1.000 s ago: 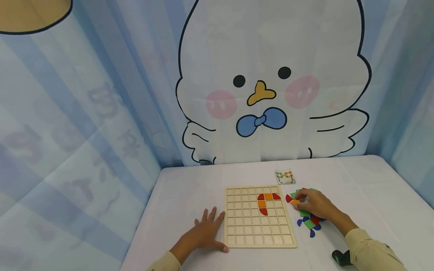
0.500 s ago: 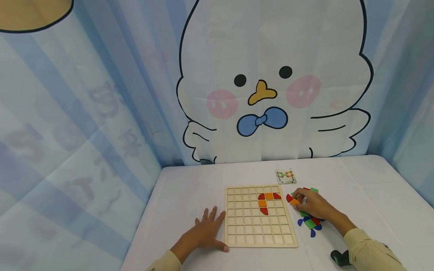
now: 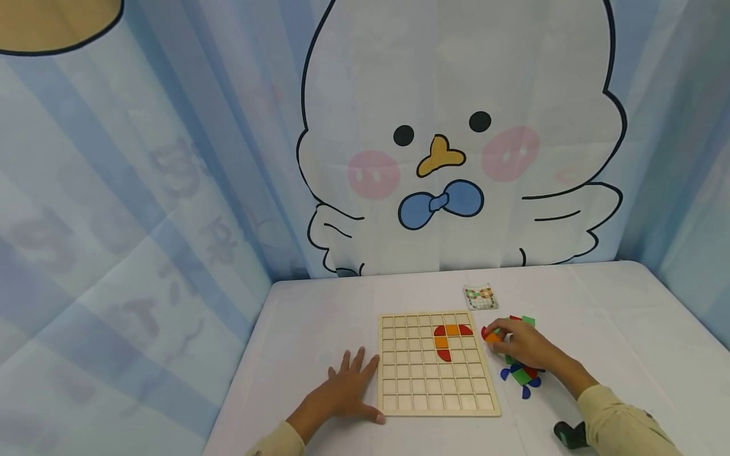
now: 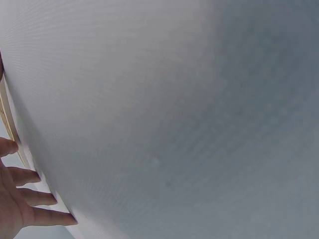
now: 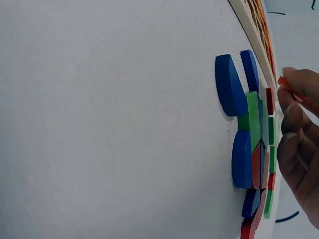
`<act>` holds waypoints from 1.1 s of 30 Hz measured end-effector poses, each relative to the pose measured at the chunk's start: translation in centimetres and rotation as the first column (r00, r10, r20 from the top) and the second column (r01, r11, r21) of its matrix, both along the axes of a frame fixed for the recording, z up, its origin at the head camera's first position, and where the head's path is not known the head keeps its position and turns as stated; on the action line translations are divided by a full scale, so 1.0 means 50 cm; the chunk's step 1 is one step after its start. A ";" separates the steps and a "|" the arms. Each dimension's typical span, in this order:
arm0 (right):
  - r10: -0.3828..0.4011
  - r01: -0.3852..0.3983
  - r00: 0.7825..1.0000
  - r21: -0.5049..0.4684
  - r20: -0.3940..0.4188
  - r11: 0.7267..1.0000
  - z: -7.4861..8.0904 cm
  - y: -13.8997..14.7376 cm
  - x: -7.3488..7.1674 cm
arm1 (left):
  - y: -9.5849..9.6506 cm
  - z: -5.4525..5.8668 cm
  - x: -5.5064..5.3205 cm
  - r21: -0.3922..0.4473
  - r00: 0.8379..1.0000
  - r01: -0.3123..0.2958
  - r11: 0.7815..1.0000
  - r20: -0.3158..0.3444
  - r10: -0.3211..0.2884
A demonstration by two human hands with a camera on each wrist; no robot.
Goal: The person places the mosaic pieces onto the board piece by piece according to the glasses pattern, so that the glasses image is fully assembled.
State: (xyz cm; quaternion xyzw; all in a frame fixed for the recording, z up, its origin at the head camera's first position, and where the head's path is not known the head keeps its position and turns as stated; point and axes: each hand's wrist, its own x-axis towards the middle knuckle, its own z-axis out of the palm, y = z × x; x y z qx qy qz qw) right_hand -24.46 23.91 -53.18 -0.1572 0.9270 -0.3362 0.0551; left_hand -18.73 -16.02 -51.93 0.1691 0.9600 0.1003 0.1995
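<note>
A wooden grid board (image 3: 410, 373) lies on the white table, with red quarter-round and orange square tiles (image 3: 452, 330) set in its upper right cells. My left hand (image 3: 345, 387) rests with spread fingers at the board's left edge; the left wrist view shows those fingers (image 4: 37, 198) stretched out. Right of the board, my right hand (image 3: 521, 342) pinches an orange tile (image 3: 492, 339) between thumb and fingers. In the right wrist view the orange tile (image 5: 290, 88) shows at the fingertips. Below that hand lies a pile of blue, green and red tiles (image 3: 521, 377), partly hidden by it.
A small pattern card (image 3: 481, 297) lies behind the board's upper right corner. Near the right sleeve sits a dark object (image 3: 572, 435), partly covered. A printed curtain (image 3: 439, 240) hangs along the table's far edge.
My right hand has shifted slightly left toward the board, with the orange tile between its fingers. The left hand and the tiles on the board stay as they were.
</note>
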 end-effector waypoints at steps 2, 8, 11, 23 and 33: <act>-0.003 0.003 1.000 -0.009 0.007 1.000 0.002 -0.003 -0.001 | 0.000 0.001 0.000 0.000 1.000 0.001 1.000 -0.002 -0.001; -0.001 0.002 1.000 -0.052 0.030 0.999 0.011 -0.013 0.000 | 0.002 0.003 0.000 -0.010 1.000 -0.001 1.000 -0.001 0.001; 0.005 -0.003 0.999 -0.065 0.036 0.998 0.015 -0.017 0.001 | 0.002 0.006 0.001 -0.010 1.000 -0.003 1.000 0.003 0.003; 0.043 -0.024 0.991 -0.148 0.125 0.989 0.027 -0.033 0.012 | 0.000 -0.002 -0.001 -0.006 1.000 -0.004 1.000 0.006 0.004; 0.130 -0.086 0.971 -0.214 0.202 0.973 0.024 -0.038 0.013 | -0.001 -0.010 -0.004 -0.004 1.000 -0.008 1.000 0.014 0.008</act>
